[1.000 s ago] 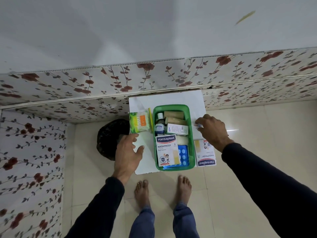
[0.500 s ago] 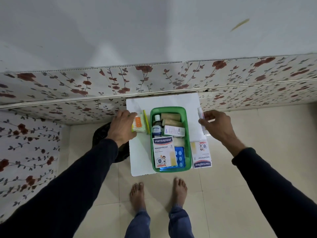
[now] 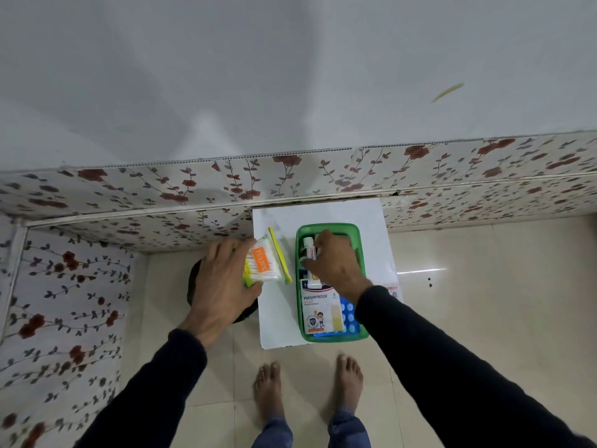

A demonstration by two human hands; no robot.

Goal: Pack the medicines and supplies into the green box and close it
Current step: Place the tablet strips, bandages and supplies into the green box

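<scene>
White table (image 3: 323, 215); right hand (image 3: 336, 266) hides green box (image 3: 357, 336) contents.

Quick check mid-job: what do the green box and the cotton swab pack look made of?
Green box: looks like moulded plastic, glossy and slightly translucent, with rounded corners and a rolled rim. Cotton swab pack: seemingly a thin clear plastic pouch, since the white swabs show through it, with a yellow-green edge strip; the left hand grips it.

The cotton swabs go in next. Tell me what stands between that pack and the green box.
Nothing visible on the table between them. The left hand holds the cotton swab pack just left of the green box, but the right hand is inside the box placing a small tube, covering its far half.
</scene>
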